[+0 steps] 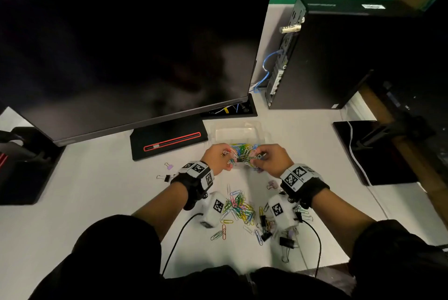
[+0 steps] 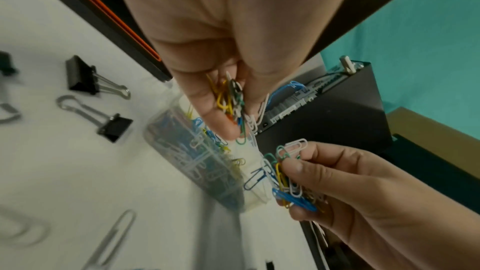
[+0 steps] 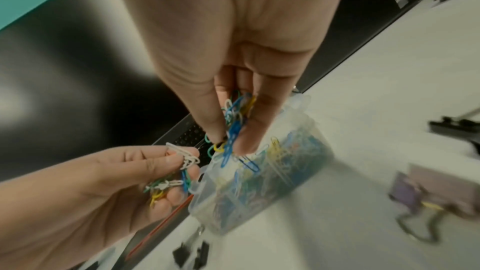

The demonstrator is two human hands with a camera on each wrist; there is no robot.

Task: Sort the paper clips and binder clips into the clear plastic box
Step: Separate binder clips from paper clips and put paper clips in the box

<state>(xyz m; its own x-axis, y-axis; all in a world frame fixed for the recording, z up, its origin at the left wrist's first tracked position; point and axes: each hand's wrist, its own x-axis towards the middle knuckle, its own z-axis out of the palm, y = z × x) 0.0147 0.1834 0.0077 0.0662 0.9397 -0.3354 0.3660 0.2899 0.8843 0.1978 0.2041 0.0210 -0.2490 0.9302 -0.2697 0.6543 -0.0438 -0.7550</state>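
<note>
The clear plastic box (image 1: 264,135) stands in front of the monitor base, its near compartment full of coloured paper clips (image 1: 243,151). Both hands hover over that compartment. My left hand (image 1: 229,157) grips a bunch of paper clips (image 2: 231,108) in curled fingers at the box's left end. My right hand (image 1: 257,158) pinches another bunch (image 3: 235,122) at the right end, some dangling onto the box (image 3: 298,163). A loose pile of paper clips (image 1: 238,207) lies on the table between my wrists. Black binder clips (image 1: 287,242) lie near the right wrist.
More binder clips lie left of the box (image 1: 167,177), (image 2: 83,77), (image 2: 114,127), and a purple one (image 3: 415,192) to its right. The monitor (image 1: 135,52) and its base (image 1: 169,141) stand behind, a computer tower (image 1: 339,57) at the back right. Wrist cables trail to the table's front edge.
</note>
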